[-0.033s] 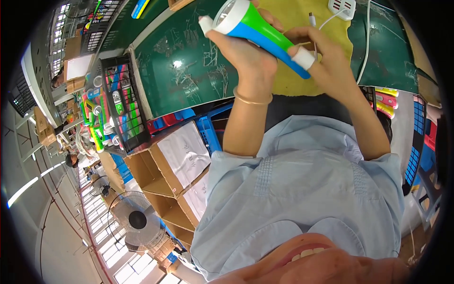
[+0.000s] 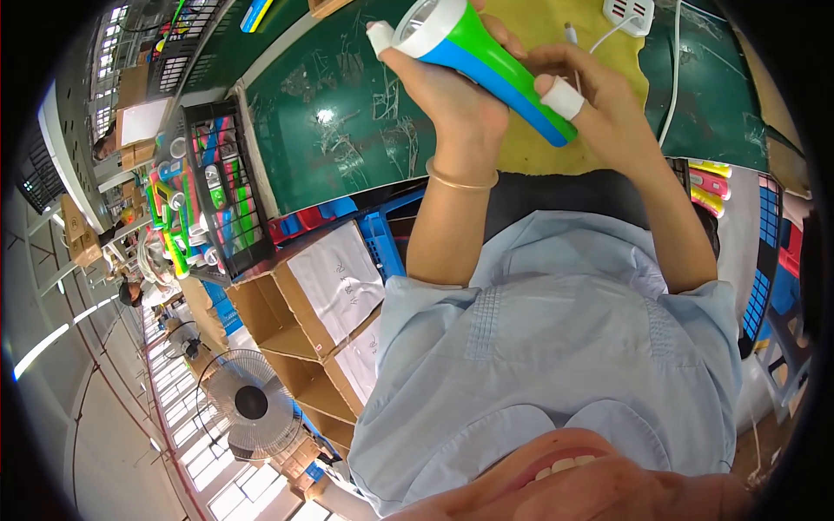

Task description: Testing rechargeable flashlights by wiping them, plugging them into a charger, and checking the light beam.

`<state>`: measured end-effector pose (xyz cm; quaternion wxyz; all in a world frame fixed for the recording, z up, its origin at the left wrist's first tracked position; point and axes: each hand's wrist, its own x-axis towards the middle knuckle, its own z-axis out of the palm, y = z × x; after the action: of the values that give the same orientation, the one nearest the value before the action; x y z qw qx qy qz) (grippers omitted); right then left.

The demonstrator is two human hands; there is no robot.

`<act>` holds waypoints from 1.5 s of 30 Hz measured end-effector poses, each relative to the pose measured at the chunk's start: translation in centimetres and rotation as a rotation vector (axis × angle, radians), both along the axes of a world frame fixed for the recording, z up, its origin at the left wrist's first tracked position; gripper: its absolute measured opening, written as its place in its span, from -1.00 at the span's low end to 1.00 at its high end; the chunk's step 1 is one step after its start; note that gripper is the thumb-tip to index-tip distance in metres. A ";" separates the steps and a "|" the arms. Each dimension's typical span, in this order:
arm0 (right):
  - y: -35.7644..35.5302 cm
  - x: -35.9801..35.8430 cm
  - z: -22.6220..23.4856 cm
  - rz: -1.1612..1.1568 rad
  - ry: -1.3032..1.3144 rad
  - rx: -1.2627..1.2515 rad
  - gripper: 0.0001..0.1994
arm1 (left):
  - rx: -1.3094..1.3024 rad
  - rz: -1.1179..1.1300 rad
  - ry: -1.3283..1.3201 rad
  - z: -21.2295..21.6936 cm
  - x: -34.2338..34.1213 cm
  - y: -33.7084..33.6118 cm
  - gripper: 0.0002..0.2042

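A flashlight (image 2: 499,74) with a white head, a green upper side and a blue lower side lies slanted over the yellow mat, its lens end to the upper left. My left hand (image 2: 447,91) is closed around it near the head, thumb out to the left with white tape on its tip. At the handle, my right hand (image 2: 599,104) has its fingers curled and its taped thumb against the flashlight's edge. A white cable plug (image 2: 571,35) shows just beyond these fingers; whether they touch its cord is hidden.
A yellow mat (image 2: 599,161) covers part of the green table (image 2: 304,156). At the upper right sits a white charging block (image 2: 630,16) with cords. Left of the table, a black basket (image 2: 230,191) holds colourful flashlights. Cardboard compartments (image 2: 291,339) and a fan (image 2: 252,402) stand lower left.
The flashlight has shifted slightly right and its handle end a little down. My right thumb has slid a bit toward the handle's edge, uncovering more of the blue side.
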<state>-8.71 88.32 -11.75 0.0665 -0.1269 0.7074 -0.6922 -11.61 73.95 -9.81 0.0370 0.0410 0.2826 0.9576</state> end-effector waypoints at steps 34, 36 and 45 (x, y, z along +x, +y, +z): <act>-0.1 -1.2 -1.1 0.204 -0.036 0.025 -0.67 | -2.556 0.695 -0.066 -4.5 -28.7 -33.9 -0.26; -1.2 -1.6 -1.8 0.251 0.075 0.222 -0.63 | -2.690 0.684 -0.102 -5.1 -29.3 -35.6 -0.31; -1.3 -1.4 -2.6 0.164 -0.197 -0.019 -0.75 | -1.915 0.810 -0.113 -2.0 -18.5 -24.6 -0.55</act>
<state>-10.09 87.01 -14.36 0.1910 -0.1163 0.6781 -0.7001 -30.08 49.39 -11.78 -0.2569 -0.1482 0.9149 0.2737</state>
